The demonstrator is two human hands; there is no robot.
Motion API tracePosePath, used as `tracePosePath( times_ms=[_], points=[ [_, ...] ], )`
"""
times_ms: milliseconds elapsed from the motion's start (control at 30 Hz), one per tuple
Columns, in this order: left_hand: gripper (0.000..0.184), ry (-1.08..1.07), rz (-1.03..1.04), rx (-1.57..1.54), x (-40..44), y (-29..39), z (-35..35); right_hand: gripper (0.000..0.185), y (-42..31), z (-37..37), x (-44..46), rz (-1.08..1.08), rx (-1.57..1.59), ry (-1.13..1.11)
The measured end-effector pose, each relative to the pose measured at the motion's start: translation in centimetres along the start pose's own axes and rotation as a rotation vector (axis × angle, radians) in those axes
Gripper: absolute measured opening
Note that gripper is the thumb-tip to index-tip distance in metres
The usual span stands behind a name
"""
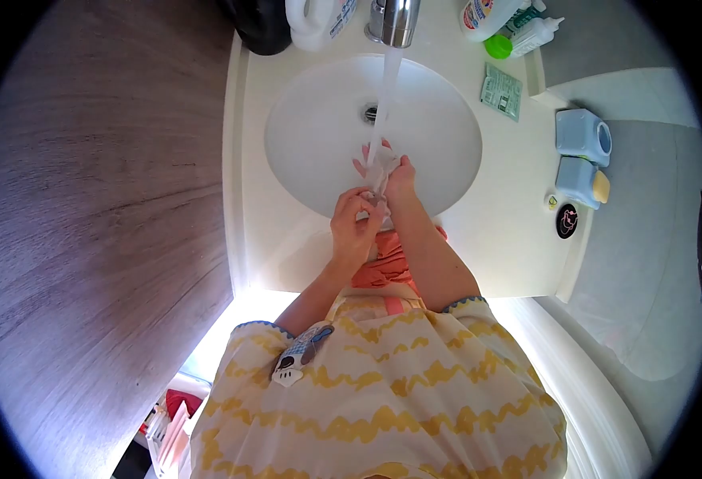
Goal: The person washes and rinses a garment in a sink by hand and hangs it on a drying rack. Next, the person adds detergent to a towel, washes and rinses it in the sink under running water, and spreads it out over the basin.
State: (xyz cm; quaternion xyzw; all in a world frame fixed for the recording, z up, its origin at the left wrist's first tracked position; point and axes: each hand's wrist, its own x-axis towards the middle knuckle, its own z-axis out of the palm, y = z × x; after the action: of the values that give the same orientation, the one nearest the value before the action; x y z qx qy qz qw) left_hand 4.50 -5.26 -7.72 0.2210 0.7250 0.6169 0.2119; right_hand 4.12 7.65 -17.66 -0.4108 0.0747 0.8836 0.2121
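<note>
Water from the chrome faucet (400, 24) runs down between my hands, over the front of the white basin (447, 144). My left hand (354, 222) is closed, its thumb and fingers pinched at a wet, whitish, see-through piece (379, 172) whose kind I cannot make out. My right hand (401, 177) is curled against the same piece from the right. Pinkish fingers spread beyond it under the stream; whose they are is unclear. Crumpled orange cloth (387, 263) lies between my forearms at the counter's front edge.
A black bottle (261, 28) and a white jug (315, 24) stand behind the basin. At the back right are several bottles and a green sachet (501, 92). Two light-blue containers (581, 136) sit along the right edge, near a round black item (567, 221). A wood-grain panel (111, 199) rises on the left.
</note>
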Motion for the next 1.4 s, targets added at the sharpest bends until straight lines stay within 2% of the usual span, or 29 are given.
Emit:
tracePosePath(
  times_ms=[33, 133, 233, 333, 433, 533, 633, 733, 833, 900, 933, 967, 1033, 1067, 1133, 1167, 1200, 1233, 1267, 1300, 1333, 1400],
  points=[
    [0.005, 0.026, 0.032, 0.063, 0.2, -0.3, 0.0, 0.059, 0.4, 0.4, 0.3, 0.0, 0.023, 0.022],
    [0.015, 0.211, -0.38, -0.12, 1.1, -0.6, -0.1, 0.061, 1.7, 2.1, 1.9, 0.002, 0.097, 0.101],
    [0.024, 0.344, -0.739, -0.516, 2.9, -1.3, -1.1, 0.056, 2.2, 2.7, 3.8, 0.018, 0.17, 0.161],
    [0.029, 0.073, -1.012, -0.904, 4.8, -2.4, -3.2, 0.048, 1.9, 2.5, 4.5, 0.046, 0.222, 0.134],
    [0.018, 0.231, -1.14, -0.928, 5.5, -0.9, -1.3, 0.046, -0.2, 1.0, 4.3, -0.012, 0.242, 0.115],
    [0.02, 0.275, -0.867, -0.723, 5.0, -7.1, 1.9, 0.045, -3.0, -0.6, 3.9, -0.085, 0.334, 0.122],
    [0.023, 0.344, -0.768, -0.615, 6.3, -8.0, 4.3, 0.042, -5.1, -1.1, 1.9, -0.116, 0.382, 0.199],
    [0.027, 0.412, -0.815, -0.484, 8.4, -8.0, 5.1, 0.038, -5.3, -0.8, -0.1, -0.103, 0.354, 0.171],
    [0.028, 0.405, -0.785, -0.53, 8.8, -6.2, 5.3, 0.036, -3.9, -1.6, -0.4, -0.058, 0.098, -0.023],
    [0.032, 0.203, -0.322, -0.116, 6.7, -8.8, 7.1, 0.035, -3.0, -1.7, 0.2, -0.013, -0.186, -0.114],
    [0.033, 0.185, -0.168, 0.105, 6.3, -9.8, 7.4, 0.034, -2.6, -1.9, 0.5, 0.012, -0.325, -0.16],
    [0.035, 0.202, -0.015, 0.332, 5.9, -10.8, 7.7, 0.035, -2.0, -2.5, 0.8, 0.1, -0.338, -0.297],
    [0.038, 0.4, 0.147, 0.804, 7.1, -11.8, 7.7, 0.038, -1.2, -3.7, 0.7, 0.267, -0.36, -0.571],
    [0.04, 0.376, 0.216, 0.835, 8.3, -11.9, 6.4, 0.037, 1.0, 0.9, -3.1, 0.066, -0.39, -0.207],
    [0.043, 0.167, -0.302, 0.214, 10.7, -12.5, 3.7, 0.043, 2.8, 0.5, -3.2, -0.013, -0.608, -0.142],
    [0.045, 0.128, -0.312, 0.157, 9.5, -12.1, 4.4, 0.046, 3.0, 0.3, -3.1, -0.051, -0.719, -0.109],
    [0.047, 0.09, -0.324, 0.1, 8.4, -11.0, 4.9, 0.049, 2.3, 1.3, -3.3, -0.029, -0.622, -0.049],
    [0.049, 0.053, -0.338, 0.043, 7.3, -9.8, 5.5, 0.049, 0.7, 0.9, -1.5, -0.024, -0.569, -0.092],
    [0.05, 0.016, -0.226, 0.115, 5.1, -7.7, 6.6, 0.048, -1.2, -0.3, 1.2, -0.017, -0.513, -0.132],
    [0.054, 0.003, -0.205, 0.17, 5.3, -7.2, 6.6, 0.048, -1.8, 0.6, 1.3, -0.007, -0.455, -0.169],
    [0.058, -0.008, -0.183, 0.226, 5.5, -6.8, 6.7, 0.048, -1.8, 0.6, 0.8, -0.09, -0.607, -0.178],
    [0.064, -0.01, -0.196, 0.335, 7.2, -8.1, 6.0, 0.048, -0.6, 0.8, -1.7, 0.026, -0.611, -0.118]
  ],
)
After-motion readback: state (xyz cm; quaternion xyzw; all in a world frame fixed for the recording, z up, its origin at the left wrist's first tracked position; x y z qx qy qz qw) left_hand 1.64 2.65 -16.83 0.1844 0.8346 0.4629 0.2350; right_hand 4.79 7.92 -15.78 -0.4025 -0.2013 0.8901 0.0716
